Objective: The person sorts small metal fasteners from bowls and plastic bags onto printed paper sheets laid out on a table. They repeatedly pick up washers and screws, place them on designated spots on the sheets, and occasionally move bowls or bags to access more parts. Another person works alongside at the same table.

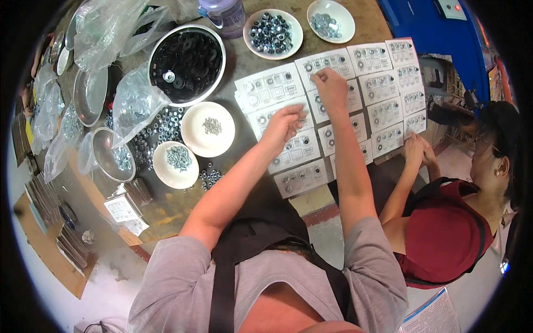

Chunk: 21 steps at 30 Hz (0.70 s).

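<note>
Printed white cards (270,80) lie in overlapping rows on the table, showing part drawings; small metal parts sit on many of them. My right hand (332,93) is over a card in the upper middle, its thumb and fingertips pinched together; what they hold, if anything, is too small to make out. Lower and to the left, my left hand (283,129) hovers over the left column with fingers curled in, and its contents are hidden. Beyond the cards stand a white bowl (297,40) of shiny dark nuts and a white bowl (347,26) of flat pale washers.
Left of the cards are a metal basin (222,69) of black washers, a cream bowl (223,145) of small screws, another bowl (179,182) of small metal pieces, loose nuts (211,177) and plastic bags (136,108). At the right, a co-worker's hands (416,150) touch the cards' edge.
</note>
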Each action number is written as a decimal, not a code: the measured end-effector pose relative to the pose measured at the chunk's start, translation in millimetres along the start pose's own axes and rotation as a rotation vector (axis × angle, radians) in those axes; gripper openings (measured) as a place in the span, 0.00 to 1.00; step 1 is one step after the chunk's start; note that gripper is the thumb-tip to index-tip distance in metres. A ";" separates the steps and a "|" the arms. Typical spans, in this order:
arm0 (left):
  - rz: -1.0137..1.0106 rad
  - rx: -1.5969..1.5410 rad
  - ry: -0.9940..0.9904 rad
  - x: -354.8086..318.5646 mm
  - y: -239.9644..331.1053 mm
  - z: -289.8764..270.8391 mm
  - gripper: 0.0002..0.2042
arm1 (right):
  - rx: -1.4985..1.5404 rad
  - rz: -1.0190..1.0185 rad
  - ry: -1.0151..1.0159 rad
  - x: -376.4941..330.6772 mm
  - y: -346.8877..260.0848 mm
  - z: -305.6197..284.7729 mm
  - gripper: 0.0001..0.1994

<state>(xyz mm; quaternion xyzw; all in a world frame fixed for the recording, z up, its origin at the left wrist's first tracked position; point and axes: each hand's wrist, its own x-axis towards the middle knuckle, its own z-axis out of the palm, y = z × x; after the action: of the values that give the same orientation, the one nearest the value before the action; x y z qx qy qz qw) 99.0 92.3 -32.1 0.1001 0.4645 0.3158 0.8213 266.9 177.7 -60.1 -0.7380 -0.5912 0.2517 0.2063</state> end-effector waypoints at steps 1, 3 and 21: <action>-0.006 -0.041 -0.013 -3.5 3.8 -1.0 0.19 | -0.039 -0.004 0.018 -0.6 -0.4 1.1 0.08; 0.009 -0.093 -0.022 -4.8 11.3 2.0 0.21 | -0.061 -0.078 0.052 -2.2 -1.1 1.6 0.09; 0.561 0.055 0.287 188.6 140.4 119.7 0.18 | 0.273 0.098 -0.025 -139.4 -29.5 -63.3 0.07</action>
<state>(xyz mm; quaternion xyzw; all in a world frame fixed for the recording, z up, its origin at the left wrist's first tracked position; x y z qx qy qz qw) 207.8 332.7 -34.2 0.2012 0.5381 0.5283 0.6252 258.9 47.4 25.4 -0.7278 -0.5173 0.3486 0.2849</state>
